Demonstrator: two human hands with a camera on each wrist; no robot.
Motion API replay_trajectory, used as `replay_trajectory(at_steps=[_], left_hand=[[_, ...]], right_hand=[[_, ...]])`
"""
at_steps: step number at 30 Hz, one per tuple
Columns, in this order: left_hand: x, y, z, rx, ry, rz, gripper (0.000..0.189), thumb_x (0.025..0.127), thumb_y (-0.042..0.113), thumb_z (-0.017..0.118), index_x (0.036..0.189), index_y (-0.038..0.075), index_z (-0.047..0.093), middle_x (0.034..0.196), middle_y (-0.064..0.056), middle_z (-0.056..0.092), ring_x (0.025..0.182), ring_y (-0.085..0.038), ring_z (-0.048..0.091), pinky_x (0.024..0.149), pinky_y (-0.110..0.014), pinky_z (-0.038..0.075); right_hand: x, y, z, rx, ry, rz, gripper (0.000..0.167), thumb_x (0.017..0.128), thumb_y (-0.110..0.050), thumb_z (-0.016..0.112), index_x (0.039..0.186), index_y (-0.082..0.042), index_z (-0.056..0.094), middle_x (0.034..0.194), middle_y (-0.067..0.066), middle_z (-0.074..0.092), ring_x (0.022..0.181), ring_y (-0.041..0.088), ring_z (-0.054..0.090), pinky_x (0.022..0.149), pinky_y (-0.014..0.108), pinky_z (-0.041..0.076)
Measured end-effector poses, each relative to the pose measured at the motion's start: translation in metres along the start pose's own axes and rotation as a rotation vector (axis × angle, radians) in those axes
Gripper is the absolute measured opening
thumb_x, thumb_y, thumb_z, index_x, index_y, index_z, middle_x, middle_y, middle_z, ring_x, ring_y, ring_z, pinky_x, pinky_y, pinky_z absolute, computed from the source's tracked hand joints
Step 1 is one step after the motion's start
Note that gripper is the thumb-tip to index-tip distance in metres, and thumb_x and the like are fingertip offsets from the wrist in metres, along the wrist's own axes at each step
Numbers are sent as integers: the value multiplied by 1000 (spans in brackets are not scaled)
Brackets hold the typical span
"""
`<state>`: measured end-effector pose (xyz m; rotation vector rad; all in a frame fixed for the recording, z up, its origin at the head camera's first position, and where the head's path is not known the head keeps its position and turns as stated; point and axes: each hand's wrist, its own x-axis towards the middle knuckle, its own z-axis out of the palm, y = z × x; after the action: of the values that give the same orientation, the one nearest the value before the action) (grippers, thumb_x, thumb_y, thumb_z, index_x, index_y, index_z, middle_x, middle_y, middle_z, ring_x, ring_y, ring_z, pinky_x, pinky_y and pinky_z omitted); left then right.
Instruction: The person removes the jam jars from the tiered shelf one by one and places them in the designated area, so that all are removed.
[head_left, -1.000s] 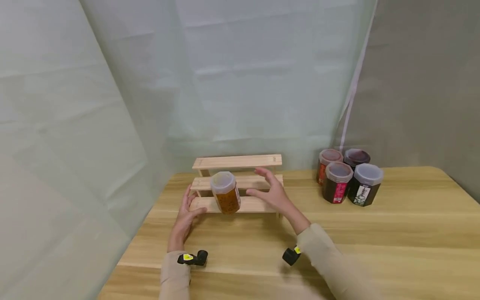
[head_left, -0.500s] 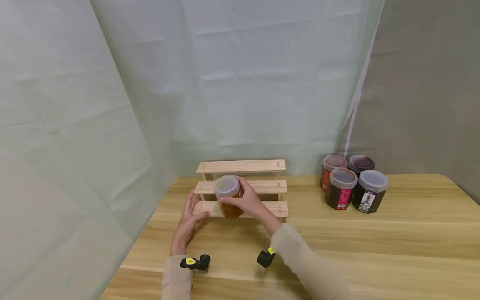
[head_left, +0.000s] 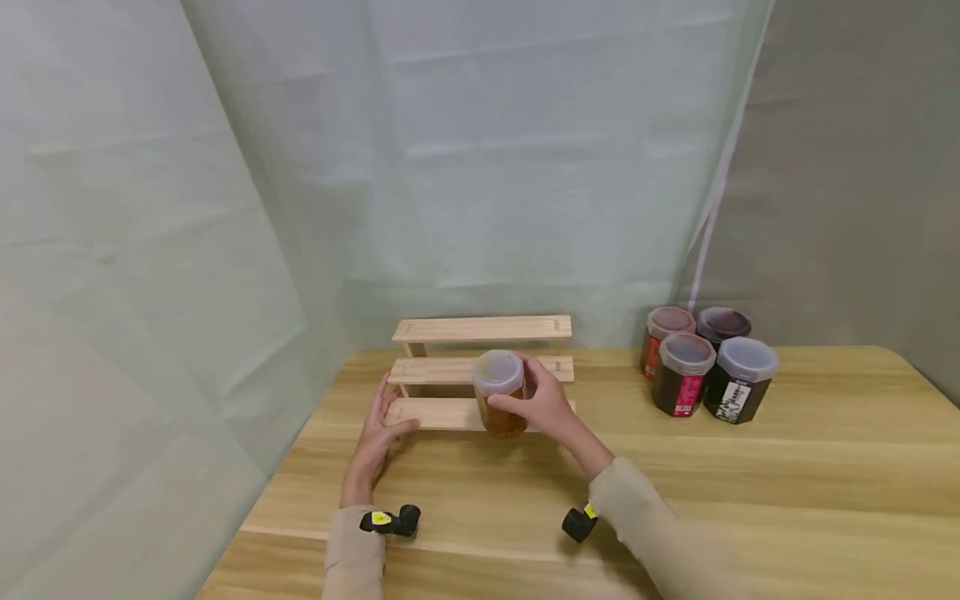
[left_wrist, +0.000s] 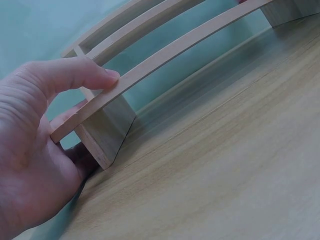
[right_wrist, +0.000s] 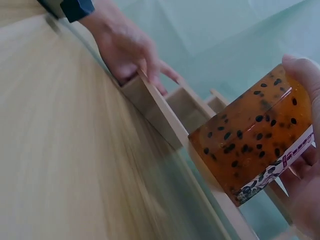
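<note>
A three-step wooden rack (head_left: 442,413) stands on the table. My left hand (head_left: 375,440) grips its left end; in the left wrist view the thumb (left_wrist: 95,75) lies on top of the lowest shelf and the other fingers are partly hidden behind it. My right hand (head_left: 547,410) holds a clear-sided jar (head_left: 497,417) with a translucent whitish lid, thumb on the near side and fingers round the far side. In the right wrist view the jar (right_wrist: 255,135) shows orange contents full of black seeds and a label strip. Its base is right at the lowest shelf, right of the middle.
Several more lidded jars stand grouped at the right back of the wooden table (head_left: 810,467): a red one (head_left: 652,354), a dark one with a pink label (head_left: 678,387), one with a white label (head_left: 738,392) and another dark one (head_left: 722,325). Pale curtains (head_left: 510,208) hang behind.
My right hand, open beside the jar a second ago, has closed round it, and the jar has shifted right along the lowest shelf. The left hand has kept its grip on the rack.
</note>
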<state>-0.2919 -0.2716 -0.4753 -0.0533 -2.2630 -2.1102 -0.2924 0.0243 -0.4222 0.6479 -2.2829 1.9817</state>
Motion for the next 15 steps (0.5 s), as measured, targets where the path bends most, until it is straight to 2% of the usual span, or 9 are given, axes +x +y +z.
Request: replay_trajectory(at_steps=[5,6,10,12,15], left_hand=[[0,4,-4,3,13,-3,105,82,-11,63,158,23,0,159,-19,23,140,-35,30,89,-8,36],[-1,5,-4,5,15,-6,104,82,-10,63,158,24,1,159,-19,23,140,-34,30,89,-8,36],[-2,5,-4,1,11,1,103,83,-10,63,158,24,0,159,-19,24,141,-33,30,95,-12,34],[-2,4,-3,5,3,1,104,83,-10,63,158,24,0,159,-20,24,142,-33,29,98,-15,32],[-1,4,-2,9,-4,3,104,83,-9,64,158,24,0,159,-21,23,143,-35,28,102,-20,31]], right_hand=[[-3,-3,-19,-48,20,-10,66,81,-14,77,140,-11,47,127,15,60,111,27,58,95,40,48],[-6,-9,-22,-61,23,-6,66,82,-13,77,140,-9,47,127,17,60,111,29,58,95,40,48],[-13,-12,-39,-119,68,-8,66,80,-15,79,137,-5,50,124,20,61,107,29,61,92,41,50],[-17,-13,-50,-137,105,0,66,78,-14,80,136,-2,50,123,21,62,105,27,62,90,39,51],[-22,-9,-67,-147,172,15,64,78,-12,79,134,0,51,122,22,62,99,19,62,85,29,51]])
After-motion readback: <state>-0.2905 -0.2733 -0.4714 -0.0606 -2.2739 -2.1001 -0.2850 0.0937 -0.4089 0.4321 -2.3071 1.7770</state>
